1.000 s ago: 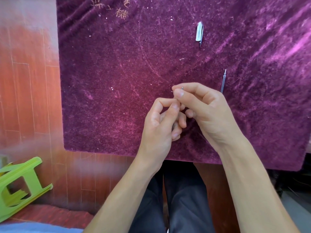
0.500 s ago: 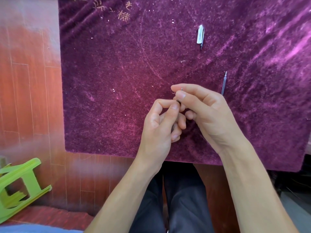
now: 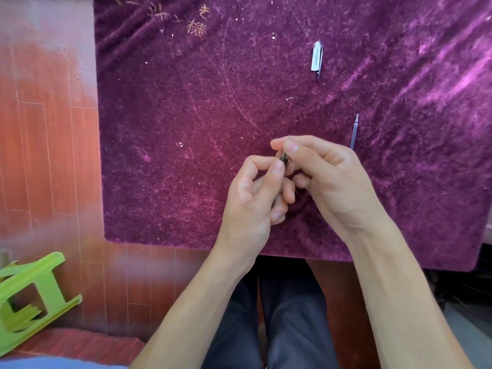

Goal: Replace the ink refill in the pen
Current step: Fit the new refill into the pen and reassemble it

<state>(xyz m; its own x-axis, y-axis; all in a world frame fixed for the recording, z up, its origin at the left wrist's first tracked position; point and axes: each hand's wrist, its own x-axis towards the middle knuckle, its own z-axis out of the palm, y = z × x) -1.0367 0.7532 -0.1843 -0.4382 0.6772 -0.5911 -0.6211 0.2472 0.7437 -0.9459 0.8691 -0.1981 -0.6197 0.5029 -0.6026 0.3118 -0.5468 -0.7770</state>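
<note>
Fingers round pen, mostly hidden.

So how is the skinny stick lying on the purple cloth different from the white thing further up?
The refill is long, thin and see-through with a pointed tip, while the pen cap is short, wider and white. The refill lies close to the right hand, partly hidden behind it; the pen cap lies farther away, in full view. Both lie untouched on the purple cloth, pointing roughly away from the person.

Pen mostly hidden in the hands

Only a dark stretch of the pen shows between the fingers; the right hand covers the refill's lower end.
</note>
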